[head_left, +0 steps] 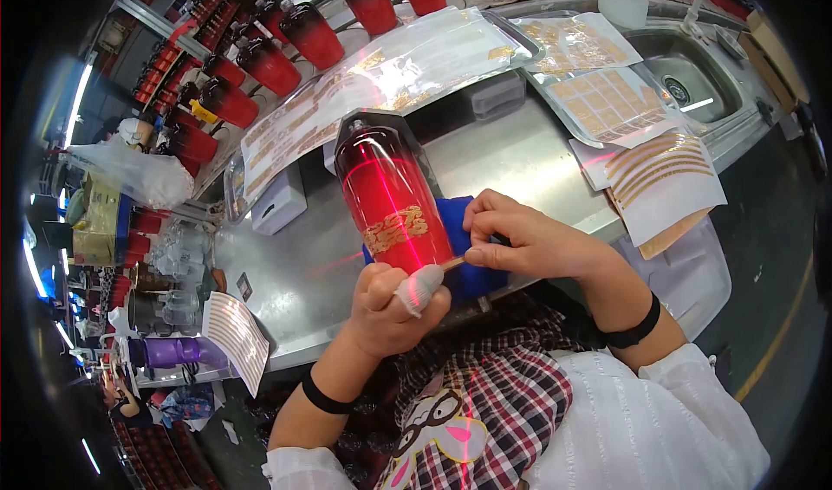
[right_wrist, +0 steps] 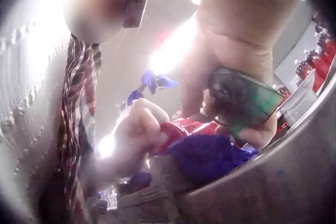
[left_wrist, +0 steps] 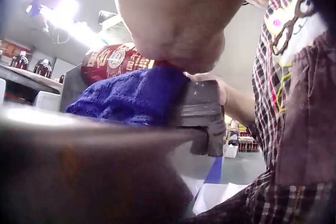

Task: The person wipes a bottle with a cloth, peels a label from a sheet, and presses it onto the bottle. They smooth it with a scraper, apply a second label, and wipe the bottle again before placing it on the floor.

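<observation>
The red bottle (head_left: 390,200) is laid on its side on a blue towel (head_left: 459,230), near the front edge of the shiny bench (head_left: 520,156). A gold sticker (head_left: 394,228) is seen on the bottle's side, and a thin red line of light is seen along the bottle. The bottle's near end is gripped by the left hand (head_left: 390,308), with the fingers curled and the thumb wrapped in white tape. A small tool (right_wrist: 244,100) is pinched in the curled fingers of the right hand (head_left: 520,240), just beside the sticker. Sheets of gold stickers (head_left: 659,174) are spread farther back, beside a sink (head_left: 685,74). More red bottles (head_left: 260,61) are lined up behind.
</observation>
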Demonstrator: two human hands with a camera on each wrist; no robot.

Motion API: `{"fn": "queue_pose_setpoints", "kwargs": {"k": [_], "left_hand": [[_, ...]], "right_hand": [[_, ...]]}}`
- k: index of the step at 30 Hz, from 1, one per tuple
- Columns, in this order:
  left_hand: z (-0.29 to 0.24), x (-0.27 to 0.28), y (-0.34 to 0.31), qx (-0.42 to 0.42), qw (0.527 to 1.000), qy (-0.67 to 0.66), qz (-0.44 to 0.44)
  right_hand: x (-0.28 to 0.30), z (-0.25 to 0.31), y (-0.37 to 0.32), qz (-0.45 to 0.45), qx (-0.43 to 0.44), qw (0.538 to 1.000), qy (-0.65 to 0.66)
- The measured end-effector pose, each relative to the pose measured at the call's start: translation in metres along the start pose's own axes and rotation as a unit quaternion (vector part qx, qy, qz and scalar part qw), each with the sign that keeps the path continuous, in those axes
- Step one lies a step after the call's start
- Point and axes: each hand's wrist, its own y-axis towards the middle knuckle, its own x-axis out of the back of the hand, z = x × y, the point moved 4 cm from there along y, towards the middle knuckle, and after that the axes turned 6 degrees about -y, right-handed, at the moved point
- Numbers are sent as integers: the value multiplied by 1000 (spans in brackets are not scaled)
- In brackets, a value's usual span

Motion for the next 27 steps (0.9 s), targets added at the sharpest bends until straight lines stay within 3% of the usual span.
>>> {"fn": "queue_pose_setpoints", "kwargs": {"k": [3,10,13,17,22,25,27], "left_hand": [[4,-4,-20,110,985,-90,-96],[-6,2,4,1,999,33,-7],[-3,-1,-1,0,1000,27,-11],[0,-6,-23,72,994,-22,-75],[-7,2,8,7,999,32,4],[-4,-1,6,-3,1000,30,-4],[-1,-4,-12,38,999,15,-26]], "right_hand": [[0,0,0,-17,13,1000,-3],[-2,-2,2,-24,-3,1000,-8],[-3,0,3,-27,-5,1000,-6],[-5,-3,3,-34,15,998,-41],[-6,-5,6,-34,5,999,-40],[-5,-2,4,-33,-1,999,-20],[-5,-1,5,-35,10,999,-39]]}}
